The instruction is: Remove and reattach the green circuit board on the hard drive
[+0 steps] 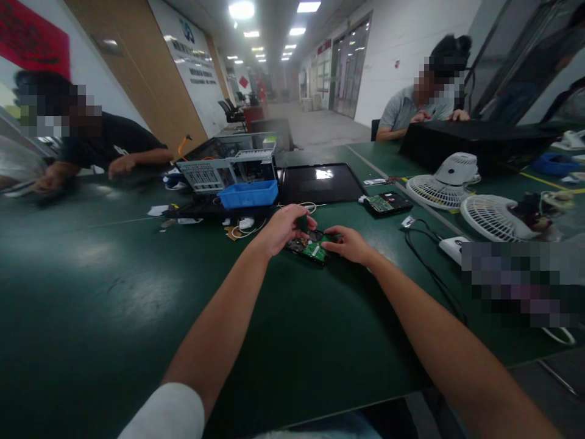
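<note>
A small black device with a green circuit board (314, 250), like a hard drive, lies on the dark green table between my hands. My left hand (287, 228) is at its upper left side, fingers curled round a dark upright object that looks like a tool handle (303, 224). At the right edge of the device is my right hand (348, 244), its thumb and index finger pinched at the board's corner; what they grip is too small to make out. Right of my hands, a second similar drive (387, 204) rests on the table.
Behind my hands stand a blue bin (249, 194), an open metal computer case (205, 175) and a black panel (322, 183). White fan parts (439, 190), a black cable (429, 268) and a power strip (452, 247) lie right. Two people sit across the table (137, 305).
</note>
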`<move>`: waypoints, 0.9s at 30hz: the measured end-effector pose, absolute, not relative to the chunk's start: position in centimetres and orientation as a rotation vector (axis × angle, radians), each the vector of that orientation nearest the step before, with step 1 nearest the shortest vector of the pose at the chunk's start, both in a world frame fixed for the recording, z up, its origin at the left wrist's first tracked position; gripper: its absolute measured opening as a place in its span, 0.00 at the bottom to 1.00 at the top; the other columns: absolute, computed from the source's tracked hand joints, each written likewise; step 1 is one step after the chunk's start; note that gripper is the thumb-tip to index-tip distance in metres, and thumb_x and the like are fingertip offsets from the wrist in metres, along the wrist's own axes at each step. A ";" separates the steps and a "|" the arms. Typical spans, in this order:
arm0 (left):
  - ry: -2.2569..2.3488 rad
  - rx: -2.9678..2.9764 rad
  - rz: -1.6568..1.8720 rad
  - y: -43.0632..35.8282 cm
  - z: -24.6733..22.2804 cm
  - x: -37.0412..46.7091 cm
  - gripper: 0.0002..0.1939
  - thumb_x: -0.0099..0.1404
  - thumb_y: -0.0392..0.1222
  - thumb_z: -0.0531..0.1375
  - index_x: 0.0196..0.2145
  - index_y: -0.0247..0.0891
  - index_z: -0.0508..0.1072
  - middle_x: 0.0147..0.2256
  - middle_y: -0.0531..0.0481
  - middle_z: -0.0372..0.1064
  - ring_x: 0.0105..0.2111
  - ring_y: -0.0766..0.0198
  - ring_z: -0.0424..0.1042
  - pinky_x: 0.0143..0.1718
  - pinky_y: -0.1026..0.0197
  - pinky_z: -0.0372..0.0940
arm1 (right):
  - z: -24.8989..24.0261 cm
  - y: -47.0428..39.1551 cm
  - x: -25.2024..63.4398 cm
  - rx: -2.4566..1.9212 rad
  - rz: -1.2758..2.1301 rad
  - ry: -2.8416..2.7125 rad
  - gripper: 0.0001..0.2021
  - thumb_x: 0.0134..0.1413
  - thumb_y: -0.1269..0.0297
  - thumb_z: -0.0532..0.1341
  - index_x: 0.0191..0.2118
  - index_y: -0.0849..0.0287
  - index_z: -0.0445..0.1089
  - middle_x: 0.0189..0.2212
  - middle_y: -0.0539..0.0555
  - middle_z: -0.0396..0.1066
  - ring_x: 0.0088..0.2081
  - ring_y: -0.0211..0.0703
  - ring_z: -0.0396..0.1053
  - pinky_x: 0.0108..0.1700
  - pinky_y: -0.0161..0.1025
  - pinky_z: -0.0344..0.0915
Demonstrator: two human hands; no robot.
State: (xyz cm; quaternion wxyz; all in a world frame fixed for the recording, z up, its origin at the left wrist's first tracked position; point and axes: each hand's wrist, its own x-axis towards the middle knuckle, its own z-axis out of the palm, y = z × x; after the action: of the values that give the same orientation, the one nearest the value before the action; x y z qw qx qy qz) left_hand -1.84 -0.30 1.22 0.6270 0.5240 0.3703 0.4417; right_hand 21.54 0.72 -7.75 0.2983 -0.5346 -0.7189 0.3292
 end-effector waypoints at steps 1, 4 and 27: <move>0.846 1.190 1.005 -0.3 1.3 -1.8 0.14 0.62 0.48 0.63 0.40 0.36 0.73 0.36 0.40 0.76 0.38 0.55 0.76 0.33 0.57 0.71 | -7.7 0.7 21.5 -1.423 0.874 -1.906 0.27 0.52 0.50 0.71 0.55 0.60 0.74 0.28 0.50 0.73 0.28 0.39 0.68 0.34 0.38 0.66; 0.825 1.198 0.970 -0.4 1.4 -1.8 0.12 0.62 0.47 0.62 0.37 0.35 0.74 0.38 0.39 0.76 0.39 0.55 0.76 0.33 0.59 0.71 | -7.8 0.8 21.5 -1.419 0.878 -1.905 0.28 0.52 0.50 0.71 0.55 0.60 0.74 0.28 0.50 0.72 0.28 0.39 0.68 0.33 0.37 0.66; 0.852 1.202 0.989 -0.3 1.3 -1.9 0.11 0.62 0.45 0.62 0.38 0.35 0.72 0.41 0.38 0.77 0.42 0.54 0.76 0.36 0.57 0.71 | -7.9 0.7 21.6 -1.424 0.861 -1.923 0.28 0.53 0.50 0.71 0.56 0.60 0.73 0.27 0.49 0.71 0.27 0.38 0.66 0.32 0.36 0.64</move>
State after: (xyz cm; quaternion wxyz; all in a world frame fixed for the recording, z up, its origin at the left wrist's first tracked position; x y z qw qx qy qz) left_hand -1.95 -0.27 1.35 0.6316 0.5251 0.3721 0.4323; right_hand 21.59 0.73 -7.90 0.2948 -0.5352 -0.7224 0.3237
